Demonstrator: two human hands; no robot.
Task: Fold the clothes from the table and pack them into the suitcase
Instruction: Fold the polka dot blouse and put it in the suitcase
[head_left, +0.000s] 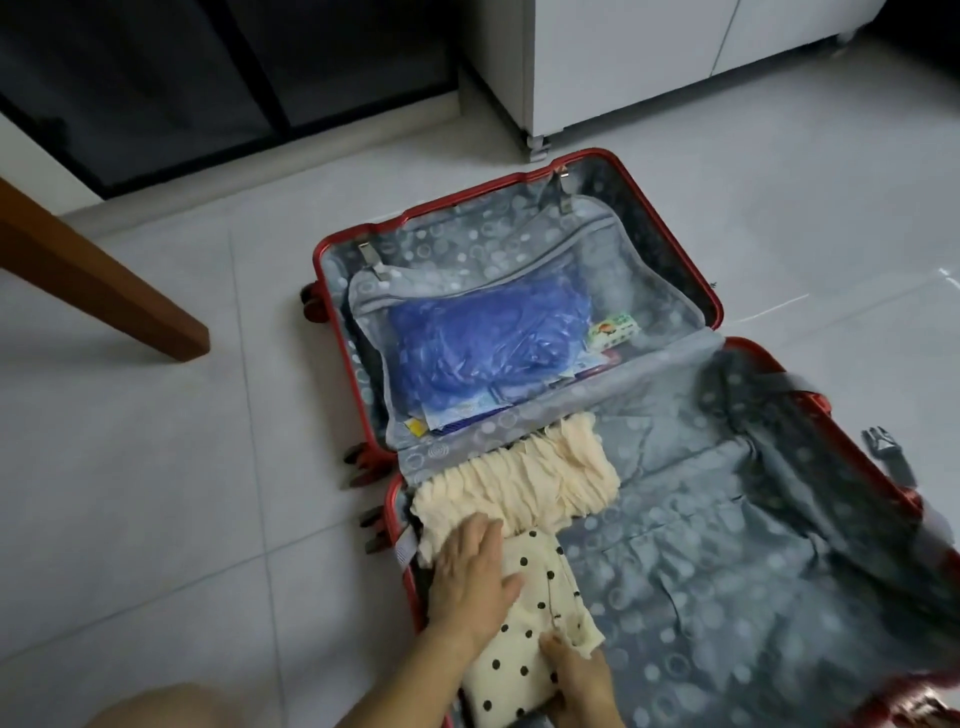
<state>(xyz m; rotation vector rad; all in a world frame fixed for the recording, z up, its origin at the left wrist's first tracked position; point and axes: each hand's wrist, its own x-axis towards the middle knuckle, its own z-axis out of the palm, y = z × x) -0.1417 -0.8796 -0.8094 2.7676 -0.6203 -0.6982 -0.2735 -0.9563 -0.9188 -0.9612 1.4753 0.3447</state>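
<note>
The folded polka-dot garment (545, 597) lies at lower centre, in the near-left corner of the open red suitcase (753, 545), touching a cream ruffled garment (530, 483) already packed. The left hand (470, 577) presses it flat with spread fingers; the right hand (576, 686) appears to pinch its near edge. Most of that half's lining is bare, so packing looks barely begun. The table top is out of view, so I can't tell what clothes remain.
</note>
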